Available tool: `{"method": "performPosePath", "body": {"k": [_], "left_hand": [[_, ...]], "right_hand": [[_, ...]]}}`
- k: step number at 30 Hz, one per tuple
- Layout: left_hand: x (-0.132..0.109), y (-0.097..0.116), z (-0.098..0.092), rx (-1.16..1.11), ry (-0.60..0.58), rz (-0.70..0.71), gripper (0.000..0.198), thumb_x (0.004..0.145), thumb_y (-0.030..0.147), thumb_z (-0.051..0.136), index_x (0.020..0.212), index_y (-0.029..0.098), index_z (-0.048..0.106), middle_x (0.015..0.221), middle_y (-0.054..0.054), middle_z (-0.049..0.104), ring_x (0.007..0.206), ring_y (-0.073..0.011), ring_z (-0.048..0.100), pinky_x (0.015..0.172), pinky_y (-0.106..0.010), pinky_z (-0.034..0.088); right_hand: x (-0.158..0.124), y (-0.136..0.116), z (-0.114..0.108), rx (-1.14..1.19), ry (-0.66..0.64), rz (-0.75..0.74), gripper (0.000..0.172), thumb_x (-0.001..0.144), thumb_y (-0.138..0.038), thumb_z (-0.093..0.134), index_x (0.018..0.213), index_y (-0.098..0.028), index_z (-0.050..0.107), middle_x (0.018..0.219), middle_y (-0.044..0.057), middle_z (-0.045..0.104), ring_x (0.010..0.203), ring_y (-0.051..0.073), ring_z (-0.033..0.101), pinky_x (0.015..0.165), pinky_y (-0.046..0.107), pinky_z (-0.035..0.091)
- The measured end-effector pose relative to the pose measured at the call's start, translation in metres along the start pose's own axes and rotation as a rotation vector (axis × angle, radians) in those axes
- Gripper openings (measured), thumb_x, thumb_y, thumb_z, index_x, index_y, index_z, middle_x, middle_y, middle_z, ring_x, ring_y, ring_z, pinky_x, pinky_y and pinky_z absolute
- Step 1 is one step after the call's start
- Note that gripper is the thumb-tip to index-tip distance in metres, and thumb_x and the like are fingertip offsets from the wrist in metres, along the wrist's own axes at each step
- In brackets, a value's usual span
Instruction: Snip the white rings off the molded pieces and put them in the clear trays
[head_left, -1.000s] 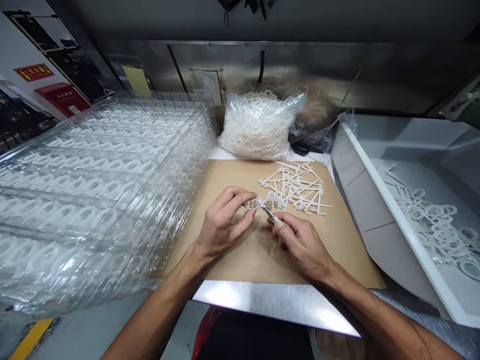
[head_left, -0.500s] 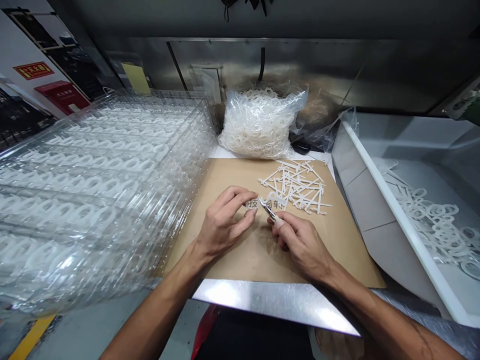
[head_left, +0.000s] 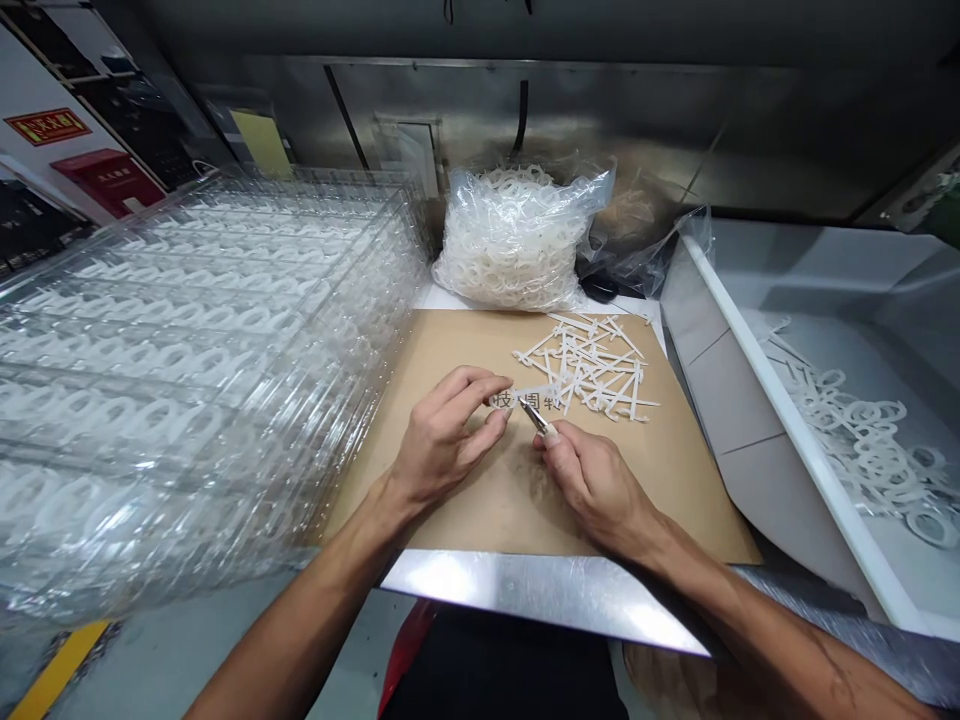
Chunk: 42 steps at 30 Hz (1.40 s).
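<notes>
While rings (head_left: 510, 240) fill the bag (head_left: 596, 192), bin (head_left: 739, 335) holds more.

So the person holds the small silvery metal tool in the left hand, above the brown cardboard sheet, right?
Not quite. The head view shows the small silvery metal tool in the right hand, its tip pointing toward the left hand. It is above the brown cardboard sheet, as you said.

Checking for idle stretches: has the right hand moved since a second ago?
No. The right hand holds its tool by the same print on the cardboard.
</notes>
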<state>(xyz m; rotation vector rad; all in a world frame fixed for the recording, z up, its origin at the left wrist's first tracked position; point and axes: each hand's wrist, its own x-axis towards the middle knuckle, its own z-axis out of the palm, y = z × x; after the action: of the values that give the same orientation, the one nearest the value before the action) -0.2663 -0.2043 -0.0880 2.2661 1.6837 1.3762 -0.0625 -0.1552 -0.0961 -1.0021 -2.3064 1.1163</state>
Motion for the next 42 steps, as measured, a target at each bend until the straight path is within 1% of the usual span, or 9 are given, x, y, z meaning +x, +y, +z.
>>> {"method": "performPosePath", "body": {"k": [6,12,16,23,28,33,38,40,42], "left_hand": [[0.001,-0.002,0.0,0.024,0.028,-0.006,0.022,0.092,0.014,0.062,0.114,0.016,0.065,0.1,-0.007,0.068,0.086,-0.015,0.063,0.081,-0.028,0.054],[-0.001,-0.003,0.0,0.031,0.103,-0.012,0.031,0.091,0.017,0.065,0.122,0.017,0.06,0.097,-0.006,0.068,0.085,-0.015,0.064,0.08,-0.028,0.054],[-0.002,-0.003,-0.001,0.023,0.146,-0.018,0.033,0.091,0.019,0.068,0.123,0.019,0.06,0.096,-0.005,0.067,0.086,-0.015,0.064,0.08,-0.028,0.054],[-0.005,-0.003,0.0,-0.01,0.243,0.034,0.038,0.086,0.014,0.073,0.121,0.02,0.062,0.095,-0.003,0.067,0.085,-0.0145,0.065,0.08,-0.029,0.055],[-0.009,-0.006,0.001,-0.05,0.286,0.042,0.038,0.084,0.012,0.075,0.118,0.021,0.063,0.097,-0.004,0.067,0.088,-0.0167,0.066,0.08,-0.032,0.056],[-0.01,-0.004,0.0,-0.067,0.29,0.035,0.034,0.084,0.012,0.074,0.116,0.022,0.064,0.096,-0.004,0.066,0.089,-0.017,0.066,0.079,-0.032,0.056],[-0.007,-0.003,-0.001,-0.057,0.259,0.009,0.027,0.088,0.021,0.071,0.113,0.021,0.063,0.089,-0.004,0.066,0.084,-0.0173,0.064,0.076,-0.033,0.056],[-0.006,-0.001,-0.001,-0.097,0.238,-0.029,0.024,0.089,0.024,0.069,0.112,0.02,0.063,0.089,-0.005,0.066,0.083,-0.0176,0.064,0.075,-0.034,0.056],[-0.006,0.006,-0.002,-0.203,0.225,-0.117,0.022,0.091,0.025,0.067,0.112,0.02,0.064,0.093,-0.007,0.067,0.084,-0.0178,0.065,0.076,-0.034,0.056]], "right_hand": [[0.002,0.003,0.003,0.026,0.014,0.017,0.039,0.104,-0.04,0.032,0.082,-0.02,0.057,0.068,0.0,0.055,0.063,0.017,0.052,0.062,0.03,0.036],[0.001,0.002,0.003,0.102,0.015,0.011,0.039,0.104,-0.042,0.033,0.08,-0.02,0.055,0.064,-0.003,0.05,0.059,0.015,0.049,0.06,0.029,0.035],[0.001,0.002,0.003,0.119,0.026,-0.001,0.037,0.104,-0.04,0.034,0.077,-0.021,0.052,0.065,-0.003,0.048,0.061,0.016,0.048,0.061,0.029,0.034],[0.0,-0.001,0.006,0.116,0.058,-0.089,0.033,0.103,-0.036,0.036,0.076,-0.021,0.048,0.068,-0.002,0.05,0.064,0.016,0.048,0.063,0.029,0.034],[-0.001,-0.002,0.007,0.136,0.075,-0.122,0.029,0.103,-0.032,0.038,0.083,-0.02,0.055,0.073,-0.001,0.057,0.068,0.016,0.054,0.066,0.029,0.037],[-0.001,-0.001,0.008,0.121,0.081,-0.132,0.028,0.102,-0.032,0.039,0.088,-0.02,0.059,0.078,0.002,0.062,0.072,0.018,0.057,0.069,0.03,0.04],[-0.002,0.001,0.008,0.113,0.089,-0.155,0.028,0.102,-0.033,0.038,0.093,-0.02,0.061,0.08,0.003,0.065,0.074,0.02,0.059,0.07,0.032,0.043],[-0.002,0.002,0.008,0.122,0.091,-0.163,0.028,0.102,-0.034,0.038,0.093,-0.02,0.061,0.081,0.003,0.066,0.074,0.02,0.06,0.071,0.032,0.043],[-0.002,0.003,0.007,0.135,0.089,-0.157,0.029,0.102,-0.036,0.038,0.093,-0.02,0.061,0.082,0.003,0.066,0.075,0.02,0.061,0.071,0.031,0.044]]}}
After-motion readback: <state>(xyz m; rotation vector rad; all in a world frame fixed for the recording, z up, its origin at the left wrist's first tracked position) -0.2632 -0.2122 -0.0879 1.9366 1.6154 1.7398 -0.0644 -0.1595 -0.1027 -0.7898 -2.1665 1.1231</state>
